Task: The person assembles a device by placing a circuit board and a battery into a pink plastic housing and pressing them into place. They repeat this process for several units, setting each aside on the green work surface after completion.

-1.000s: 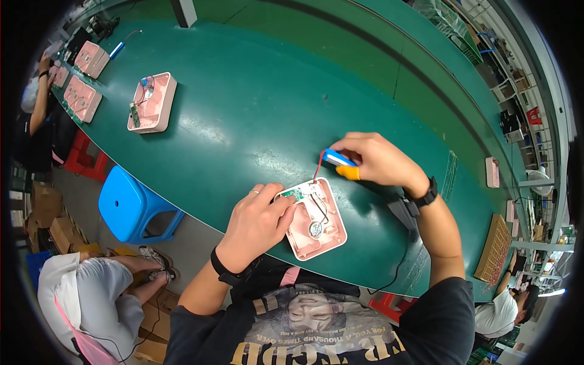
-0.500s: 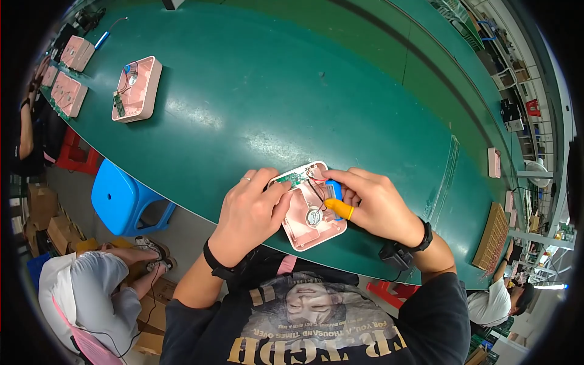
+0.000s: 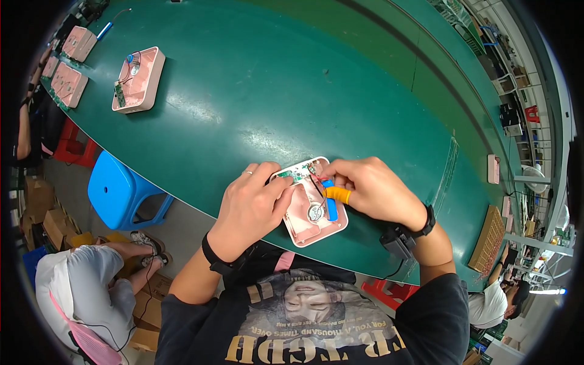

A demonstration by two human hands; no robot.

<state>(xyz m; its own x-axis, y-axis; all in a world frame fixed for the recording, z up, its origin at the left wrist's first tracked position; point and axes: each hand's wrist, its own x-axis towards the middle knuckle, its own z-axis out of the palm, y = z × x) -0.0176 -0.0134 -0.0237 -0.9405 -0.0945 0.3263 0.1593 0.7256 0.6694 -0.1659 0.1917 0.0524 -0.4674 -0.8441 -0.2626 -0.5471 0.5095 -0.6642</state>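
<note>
A pink plastic housing (image 3: 296,226) with a white rim lies open side up at the table's near edge. Inside it are a green circuit board (image 3: 298,174), a round silver speaker (image 3: 315,212) and thin wires. My left hand (image 3: 255,198) grips the housing's left side, its thumb over the board. Along the right inner wall lies a blue cylindrical battery (image 3: 331,210). My right hand (image 3: 374,191) is closed at the battery's upper end, beside the red and black wires. A yellow finger cot (image 3: 338,194) covers its thumb, which crosses the battery. The exact grip is partly hidden.
Another pink housing (image 3: 155,79) with a board and speaker stands on the green table (image 3: 243,91). More housings (image 3: 69,84) sit far left, near a co-worker's arm. A blue stool (image 3: 115,191) and a seated person (image 3: 91,280) are left; a brown tray (image 3: 486,240) lies right.
The battery has gone from tilted in my right fingers to lying along the housing's right wall. My right fingers have shifted up toward its wire end. My left hand keeps its hold.
</note>
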